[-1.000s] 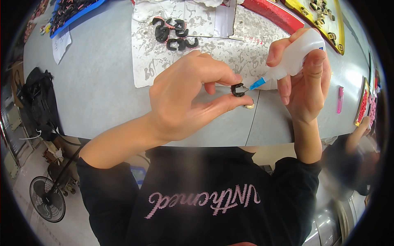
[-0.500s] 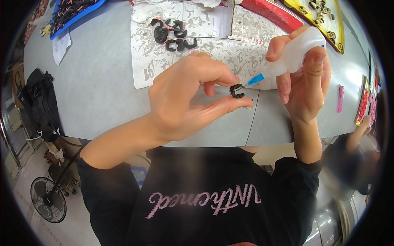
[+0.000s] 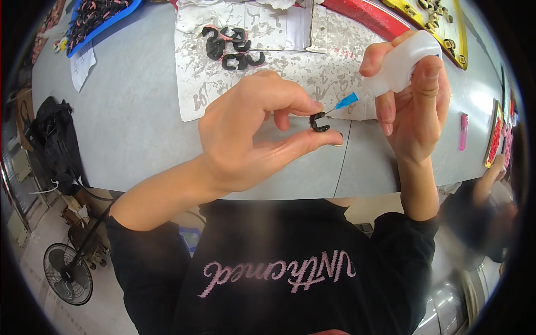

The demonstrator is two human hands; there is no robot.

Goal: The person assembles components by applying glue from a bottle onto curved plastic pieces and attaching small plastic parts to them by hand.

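Between the thumb and finger of my left hand [image 3: 245,123] is a small black C-shaped clip [image 3: 319,123], its gap facing right. My right hand [image 3: 416,106] is wrapped round a white translucent squeeze bottle [image 3: 403,64], tilted down to the left. A blue needle tip [image 3: 346,101] points from the bottle toward the clip, its thin needle ending at or very near the clip's upper end. Beyond my left hand, several similar black C-shaped pieces [image 3: 235,60], some with pink on them, lie on a stained white sheet [image 3: 192,78].
At the far left is a blue tray [image 3: 106,30] of black and pink pieces. A red box edge [image 3: 374,19] and a yellow tray [image 3: 462,39] of small parts sit at the far right. A pink pen-like item [image 3: 464,132] lies right of my hand, near another person's arm [image 3: 487,181].
The needle tip has shifted slightly from the inside of the clip to its upper end. The clip has turned a little in my left fingers; both grips stay the same.
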